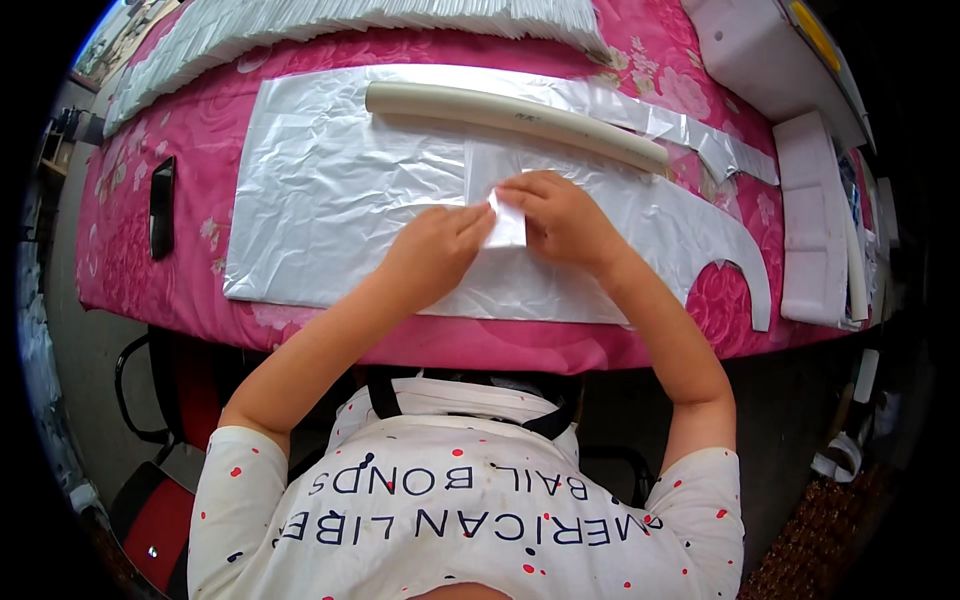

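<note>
A flat, creased white plastic sheet (330, 180) covers the middle of the table. Its right end curves into narrow strips around a cutout, like a disposable apron. Over its middle, my left hand (432, 252) and my right hand (568, 222) pinch a small folded piece of white plastic (509, 226) between them. Both sets of fingers are closed at its upper part, the right ones slightly blurred. Just beyond my hands a long cream-coloured tube (520, 118) lies across the sheet, slanting down to the right.
A long row of folded white plastic pieces (350, 22) lines the table's far edge. On the pink flowered tablecloth (115, 240), a black phone (162, 208) lies at left. White foam boxes (808, 215) stand at right. A red-seated chair (155, 515) is at lower left.
</note>
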`<move>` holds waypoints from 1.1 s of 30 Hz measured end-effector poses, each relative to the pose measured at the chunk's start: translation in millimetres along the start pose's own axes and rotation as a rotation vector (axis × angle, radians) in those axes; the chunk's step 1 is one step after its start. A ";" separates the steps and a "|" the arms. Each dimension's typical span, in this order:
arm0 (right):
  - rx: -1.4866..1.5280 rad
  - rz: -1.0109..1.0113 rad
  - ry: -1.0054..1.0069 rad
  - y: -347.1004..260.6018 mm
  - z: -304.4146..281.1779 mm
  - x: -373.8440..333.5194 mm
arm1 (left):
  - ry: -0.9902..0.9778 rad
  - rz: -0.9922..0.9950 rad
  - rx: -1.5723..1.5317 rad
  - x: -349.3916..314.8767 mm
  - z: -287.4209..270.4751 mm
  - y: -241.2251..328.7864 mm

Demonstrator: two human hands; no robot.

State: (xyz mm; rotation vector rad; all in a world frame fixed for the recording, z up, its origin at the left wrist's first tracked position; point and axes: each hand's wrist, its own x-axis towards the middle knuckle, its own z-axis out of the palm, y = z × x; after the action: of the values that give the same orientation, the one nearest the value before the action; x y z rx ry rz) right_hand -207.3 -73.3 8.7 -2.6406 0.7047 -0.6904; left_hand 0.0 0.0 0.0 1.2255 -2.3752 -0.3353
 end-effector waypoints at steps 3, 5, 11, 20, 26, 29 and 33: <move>0.011 -0.049 0.032 -27.8 14.9 -17.4 | 0.040 0.151 0.001 -30.5 -7.1 11.1; 0.020 -0.081 0.077 -37.2 16.8 -24.8 | 0.005 0.158 0.024 -35.9 -12.3 13.6; 0.058 0.067 0.092 -45.8 12.8 -28.5 | 0.009 0.070 -0.036 -32.2 -17.0 14.6; 0.416 0.871 -0.034 -45.0 2.9 -0.7 | -0.019 -0.570 -0.444 10.4 -16.1 -2.6; 0.571 1.102 -0.227 -32.3 -6.9 18.3 | -0.092 -0.750 -0.484 22.7 -23.8 -0.2; 0.565 1.119 -0.238 -32.2 -7.2 20.6 | -0.014 -0.642 -0.363 19.0 -22.2 3.8; 0.537 1.105 -0.237 -29.8 -3.8 20.2 | 0.215 -0.217 0.013 14.8 -4.5 2.2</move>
State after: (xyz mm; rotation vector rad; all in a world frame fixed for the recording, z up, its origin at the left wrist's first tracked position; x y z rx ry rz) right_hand -182.6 -60.2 31.7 -1.4613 1.4412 -0.1740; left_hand -6.9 -10.9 8.8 1.4525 -2.0718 -0.2415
